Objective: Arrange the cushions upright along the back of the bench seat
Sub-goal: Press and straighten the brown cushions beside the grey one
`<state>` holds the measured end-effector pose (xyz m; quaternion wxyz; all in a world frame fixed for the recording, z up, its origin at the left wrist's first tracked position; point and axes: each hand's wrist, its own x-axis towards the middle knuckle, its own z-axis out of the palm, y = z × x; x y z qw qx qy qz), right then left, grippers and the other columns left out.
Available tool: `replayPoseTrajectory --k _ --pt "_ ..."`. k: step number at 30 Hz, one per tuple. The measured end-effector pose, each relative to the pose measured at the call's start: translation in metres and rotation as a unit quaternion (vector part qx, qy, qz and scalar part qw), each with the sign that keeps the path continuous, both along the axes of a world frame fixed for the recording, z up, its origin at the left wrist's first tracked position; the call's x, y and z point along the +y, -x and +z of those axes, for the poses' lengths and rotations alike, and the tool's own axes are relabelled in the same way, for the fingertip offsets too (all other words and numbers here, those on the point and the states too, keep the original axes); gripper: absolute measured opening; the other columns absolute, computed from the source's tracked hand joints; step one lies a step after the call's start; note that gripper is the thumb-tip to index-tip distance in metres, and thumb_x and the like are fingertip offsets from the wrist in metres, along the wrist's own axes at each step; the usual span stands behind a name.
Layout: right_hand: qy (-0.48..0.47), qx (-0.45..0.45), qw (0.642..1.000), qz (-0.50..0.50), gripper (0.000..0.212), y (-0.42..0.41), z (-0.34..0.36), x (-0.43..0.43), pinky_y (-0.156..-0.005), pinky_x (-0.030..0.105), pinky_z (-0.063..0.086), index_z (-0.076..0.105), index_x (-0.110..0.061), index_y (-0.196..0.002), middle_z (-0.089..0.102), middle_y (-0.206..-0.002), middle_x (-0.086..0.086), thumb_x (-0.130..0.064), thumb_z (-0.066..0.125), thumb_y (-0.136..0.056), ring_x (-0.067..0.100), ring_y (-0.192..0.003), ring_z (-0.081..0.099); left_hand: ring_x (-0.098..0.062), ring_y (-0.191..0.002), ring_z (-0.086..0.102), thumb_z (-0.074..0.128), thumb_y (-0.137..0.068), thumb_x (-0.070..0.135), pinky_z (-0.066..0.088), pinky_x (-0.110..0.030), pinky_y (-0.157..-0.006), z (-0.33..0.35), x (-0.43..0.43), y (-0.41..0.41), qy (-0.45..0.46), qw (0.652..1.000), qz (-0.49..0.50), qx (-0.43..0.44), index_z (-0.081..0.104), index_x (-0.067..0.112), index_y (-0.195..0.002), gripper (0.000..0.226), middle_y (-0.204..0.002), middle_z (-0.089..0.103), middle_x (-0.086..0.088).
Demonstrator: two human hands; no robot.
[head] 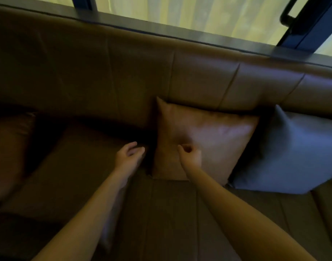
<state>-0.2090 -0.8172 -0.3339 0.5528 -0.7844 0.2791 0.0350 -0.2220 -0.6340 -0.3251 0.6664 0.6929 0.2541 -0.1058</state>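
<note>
A tan leather cushion (214,136) leans upright against the brown padded backrest (123,68) of the bench. Right of it a grey-blue fabric cushion (293,153) also leans on the backrest. A dark brown cushion (71,166) lies flat on the seat at the left, and another brown cushion (9,147) sits at the far left edge. My right hand (189,155) hovers in front of the tan cushion's lower left, fingers loosely curled, holding nothing. My left hand (130,154) is open, just left of that cushion and above the flat cushion's right corner.
The brown bench seat (172,213) fills the foreground. A dark ledge (161,29) runs along the top of the backrest, with a curtained window behind it and a dark door frame with a handle (291,16) at the upper right.
</note>
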Motion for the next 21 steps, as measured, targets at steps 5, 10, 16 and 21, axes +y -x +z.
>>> replayPoseTrajectory --k 5,10,16,21 --pt "-0.082 0.073 0.994 -0.017 0.030 0.011 -0.015 0.109 -0.059 0.022 0.046 0.062 -0.007 -0.117 0.062 -0.090 0.001 -0.027 0.057 -0.095 0.012 -0.073 0.058 -0.021 -0.104 0.059 0.062 -0.090 0.020 0.044 -0.029 -0.079 -0.007 0.096 0.016 -0.013 1.000 -0.013 0.015 0.048 0.013 -0.136 0.049 -0.127 0.060 -0.012" --pt "-0.094 0.116 0.989 -0.007 0.037 0.022 -0.029 0.186 -0.080 0.026 0.043 0.056 -0.006 -0.129 0.062 -0.124 0.013 -0.024 0.056 -0.096 0.020 -0.101 0.057 -0.027 -0.122 0.051 0.061 -0.090 0.024 0.041 -0.033 -0.089 -0.019 0.175 0.016 -0.057 0.998 -0.021 0.033 0.045 0.016 -0.138 0.051 -0.135 0.053 -0.010" --pt "-0.135 0.155 0.978 -0.041 0.066 0.012 -0.060 0.222 -0.101 0.037 0.048 0.042 -0.005 -0.142 0.056 -0.135 0.015 -0.032 0.068 -0.088 0.032 -0.124 0.055 -0.031 -0.137 0.035 0.060 -0.090 0.032 0.036 -0.042 -0.102 -0.048 0.239 -0.005 -0.109 0.990 -0.052 0.070 0.032 0.021 -0.148 0.065 -0.153 0.033 -0.009" --pt "-0.041 0.203 0.977 -0.044 0.091 -0.007 -0.093 0.228 -0.107 0.052 0.041 0.037 -0.014 -0.145 0.033 -0.149 0.018 -0.052 0.076 -0.073 0.042 -0.134 0.040 -0.035 -0.140 0.030 0.064 -0.086 0.039 0.034 -0.051 -0.108 -0.080 0.285 -0.030 -0.130 0.981 -0.081 0.118 0.023 0.025 -0.151 0.078 -0.158 0.022 -0.009"
